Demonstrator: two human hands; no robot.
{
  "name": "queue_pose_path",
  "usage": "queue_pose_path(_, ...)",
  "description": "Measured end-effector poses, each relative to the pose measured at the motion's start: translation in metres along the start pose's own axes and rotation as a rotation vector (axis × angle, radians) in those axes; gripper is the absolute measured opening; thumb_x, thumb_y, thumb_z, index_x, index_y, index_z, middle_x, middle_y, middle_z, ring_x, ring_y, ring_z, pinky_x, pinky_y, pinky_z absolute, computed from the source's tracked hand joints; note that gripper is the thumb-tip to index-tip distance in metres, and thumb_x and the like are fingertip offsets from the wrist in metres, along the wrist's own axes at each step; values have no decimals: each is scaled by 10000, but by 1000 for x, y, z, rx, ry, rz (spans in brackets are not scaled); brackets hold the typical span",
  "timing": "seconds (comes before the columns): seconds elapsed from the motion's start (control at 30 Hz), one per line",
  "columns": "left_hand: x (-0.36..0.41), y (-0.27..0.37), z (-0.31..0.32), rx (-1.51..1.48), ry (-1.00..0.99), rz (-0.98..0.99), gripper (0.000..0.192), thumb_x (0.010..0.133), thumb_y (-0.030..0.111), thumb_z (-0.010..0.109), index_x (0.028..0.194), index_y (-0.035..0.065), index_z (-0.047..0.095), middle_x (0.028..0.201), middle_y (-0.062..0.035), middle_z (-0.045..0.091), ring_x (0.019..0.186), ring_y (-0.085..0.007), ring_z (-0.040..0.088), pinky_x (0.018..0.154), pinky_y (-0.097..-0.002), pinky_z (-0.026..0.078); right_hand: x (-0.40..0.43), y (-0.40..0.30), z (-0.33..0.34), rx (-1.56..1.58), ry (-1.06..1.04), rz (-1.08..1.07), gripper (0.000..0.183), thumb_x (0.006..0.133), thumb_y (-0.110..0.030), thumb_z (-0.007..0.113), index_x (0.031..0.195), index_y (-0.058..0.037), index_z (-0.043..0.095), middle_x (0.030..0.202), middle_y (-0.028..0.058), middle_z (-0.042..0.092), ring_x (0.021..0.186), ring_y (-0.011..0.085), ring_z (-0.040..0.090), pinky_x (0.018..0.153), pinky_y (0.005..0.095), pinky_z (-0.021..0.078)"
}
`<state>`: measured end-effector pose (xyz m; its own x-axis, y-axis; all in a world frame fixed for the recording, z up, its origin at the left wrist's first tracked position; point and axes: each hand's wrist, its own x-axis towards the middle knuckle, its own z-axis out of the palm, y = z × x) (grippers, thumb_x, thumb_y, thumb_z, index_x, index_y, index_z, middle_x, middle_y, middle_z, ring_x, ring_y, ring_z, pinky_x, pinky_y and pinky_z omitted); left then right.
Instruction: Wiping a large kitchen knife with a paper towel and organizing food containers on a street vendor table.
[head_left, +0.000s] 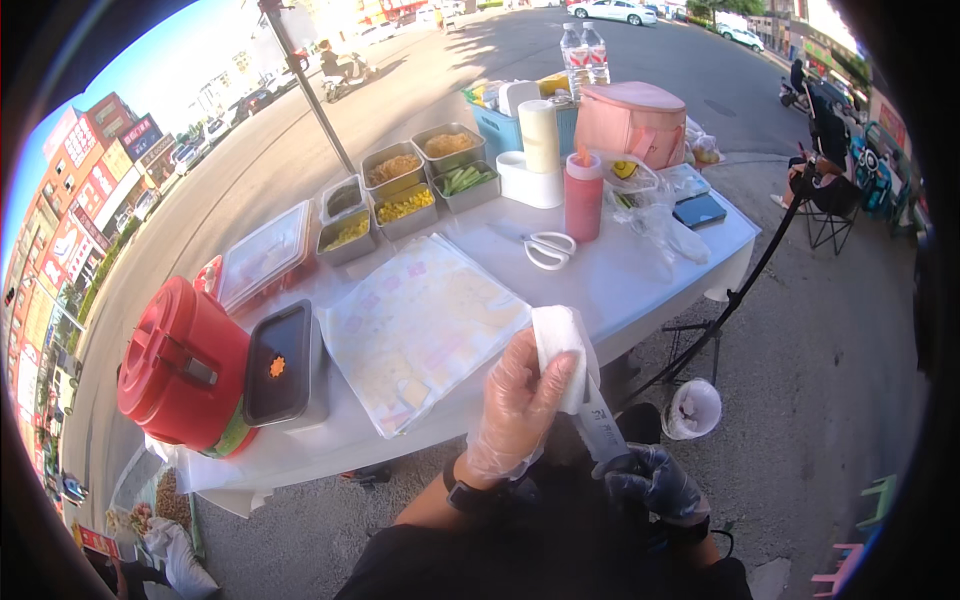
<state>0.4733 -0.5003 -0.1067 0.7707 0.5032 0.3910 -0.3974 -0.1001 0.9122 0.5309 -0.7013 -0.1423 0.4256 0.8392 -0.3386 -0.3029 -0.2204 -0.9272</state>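
My left hand (521, 397), in a clear plastic glove, pinches a folded white paper towel (556, 341) around a knife blade (598, 424). The knife's dark handle is in my right hand (652, 480), which wears a dark glove under clear plastic. The blade slants down from the towel to the handle, just off the table's near edge; its upper part is hidden by the towel. Printed paper sheets (420, 322) lie in a stack on the white table (607, 292), left of my hands. White-handled scissors (550, 250) rest beyond them.
Metal containers of chopped food (405, 210) stand at the back, beside a red sauce bottle (583, 199) and a pink bag (632, 124). A red insulated barrel (184, 360) and a lidded container (279, 367) are at left. A black pole (757, 266) and white bucket (691, 409) stand right.
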Motion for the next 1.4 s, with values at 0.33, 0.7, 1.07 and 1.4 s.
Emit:
queue_pose_path(0.33,-1,-22,-2,196,210,208,155,954,122,443,925,-1,534,654,-74,570,569,-158,550,534,-287,440,8,24,20,-11,147,-50,134,845,-118,663,939,-26,634,725,-23,610,649,44,555,588,200,432)
queue_pose_path(0.7,28,-33,-31,171,437,164,236,971,168,423,833,5,525,574,-52,491,508,-109,463,454,-294,361,-7,17,3,241,214,-297,162,836,-137,650,914,4,630,657,18,590,550,75,530,518,209,423)
queue_pose_path(1.07,7,-13,-8,-193,295,62,150,970,104,425,978,23,551,728,-6,559,604,-67,515,518,-214,407,-12,-2,17,312,51,-186,144,782,-133,685,862,-16,658,798,41,642,645,89,573,558,216,458)
queue_pose_path(1.4,6,5,-12,-297,308,352,368,878,15,547,1224,25,422,1134,-122,532,959,-163,559,812,-288,483,-4,6,11,58,12,-198,147,818,-97,641,936,-11,635,653,22,596,525,69,530,518,203,433)
